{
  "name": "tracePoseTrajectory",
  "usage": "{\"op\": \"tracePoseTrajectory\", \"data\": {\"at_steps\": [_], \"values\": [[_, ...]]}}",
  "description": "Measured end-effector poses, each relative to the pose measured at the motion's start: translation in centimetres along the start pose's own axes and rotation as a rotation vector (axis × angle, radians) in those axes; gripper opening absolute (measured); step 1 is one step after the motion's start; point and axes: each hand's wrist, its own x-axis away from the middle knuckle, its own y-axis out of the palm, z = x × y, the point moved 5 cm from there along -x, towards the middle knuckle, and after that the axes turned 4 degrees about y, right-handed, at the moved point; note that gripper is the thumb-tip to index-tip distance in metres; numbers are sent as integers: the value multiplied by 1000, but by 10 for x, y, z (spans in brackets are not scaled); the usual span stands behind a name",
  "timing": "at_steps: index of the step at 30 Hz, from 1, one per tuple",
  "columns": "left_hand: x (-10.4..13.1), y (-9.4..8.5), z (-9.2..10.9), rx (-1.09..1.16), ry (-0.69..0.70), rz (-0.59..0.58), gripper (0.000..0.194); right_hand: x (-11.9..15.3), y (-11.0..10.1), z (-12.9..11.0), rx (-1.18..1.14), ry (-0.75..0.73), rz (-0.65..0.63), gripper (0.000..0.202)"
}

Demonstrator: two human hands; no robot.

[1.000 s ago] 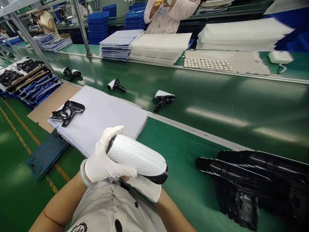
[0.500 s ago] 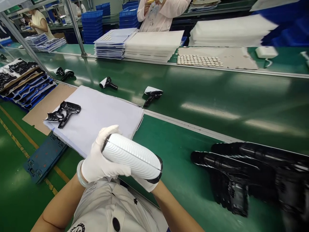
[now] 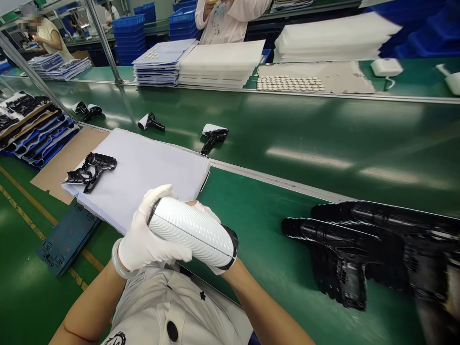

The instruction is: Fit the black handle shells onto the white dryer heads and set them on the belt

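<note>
A hair dryer (image 3: 192, 232) with a white ribbed barrel and black ends lies slantwise between my gloved hands above my lap. My left hand (image 3: 149, 235) wraps round its left end, thumb along the near side and fingers over the far side. Beneath and behind the barrel, my right hand (image 3: 210, 211) supports it; gloved fingers show past the far edge, and its palm is mostly hidden. The dryer's handle is out of sight. Left of my hands, black hair dryer housing parts (image 3: 95, 167) rest on a white paper stack (image 3: 151, 153).
White-and-black hair dryers (image 3: 214, 136) lie along the green belt (image 3: 287, 124) ahead. Several black dryer shells (image 3: 345, 254) fill the bench's right side. At far left stands a stack of loaded trays (image 3: 39, 132). Across the belt, a person (image 3: 230, 21) stands behind paper stacks (image 3: 219, 64).
The dryer in my hands has tipped slightly, and my right fingers now show behind it. Dryers on the belt have shifted left past the paper stack. My view has moved a little.
</note>
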Motion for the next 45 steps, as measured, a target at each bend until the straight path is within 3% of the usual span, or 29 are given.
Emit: {"op": "tracePoseTrajectory", "data": {"at_steps": [6,12,20,28,31,36,41,45], "values": [[3,0,-2,-22,-22,1,105,-9,-20,-18,97,-153,140,13],[4,0,-2,19,-60,-7,106,-11,-33,-43,301,-332,256,12],[2,2,-1,-6,-86,-8,107,-10,-30,-41,320,-415,300,13],[1,2,2,-5,-50,-42,105,-16,-38,-32,511,-621,444,22],[1,3,3,1,-67,-57,107,-22,-38,-25,502,-582,482,19],[-1,5,1,13,-116,-78,110,-32,-41,-25,471,-458,425,23],[-1,5,4,-16,-116,-80,109,-34,-42,-21,451,-469,415,19],[-1,6,2,-39,-264,-65,111,-33,-39,-9,415,-537,448,18]]}}
